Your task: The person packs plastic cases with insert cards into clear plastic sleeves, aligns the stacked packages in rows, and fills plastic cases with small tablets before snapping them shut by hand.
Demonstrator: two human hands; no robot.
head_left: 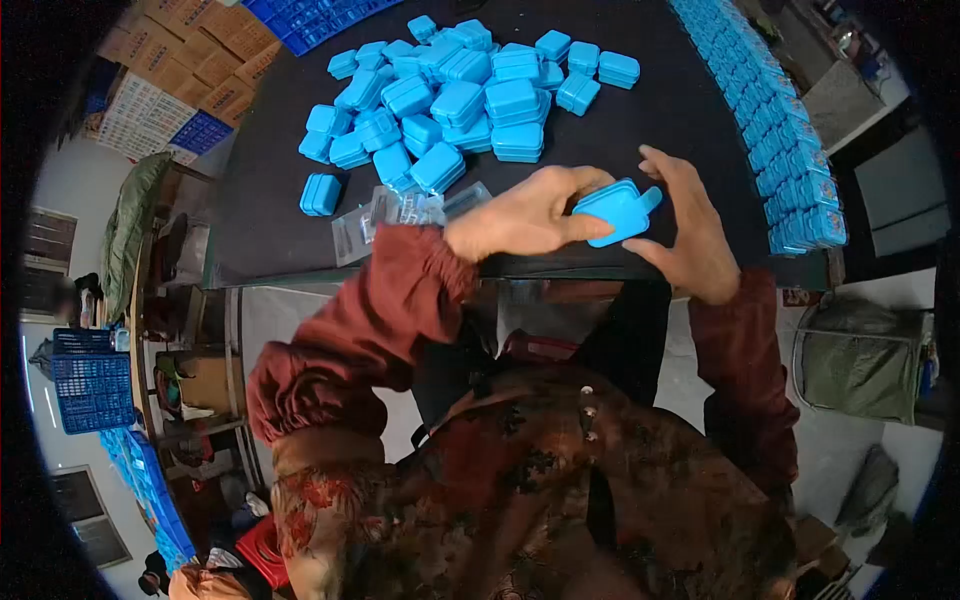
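Observation:
My left hand [535, 212] is closed on a small blue box [618, 212], thumb on its near face and fingers behind it. A blue tab sticks out at the box's upper right. Just right of the box, my right hand [690, 222] is open, its thumb and fingers apart around that side. Beyond my left hand lies a heap of similar blue boxes [460, 103] on the black table [270, 245]. Clear plastic packets [357, 232] with small pieces lie beside my left sleeve, partly covered by it.
Rows of blue boxes with printed fronts [790, 150] line the table's right edge. One blue box [320, 194] sits apart at the left. A blue crate [310, 22] stands at the far edge, with cardboard cartons [215, 50] beyond the table at upper left.

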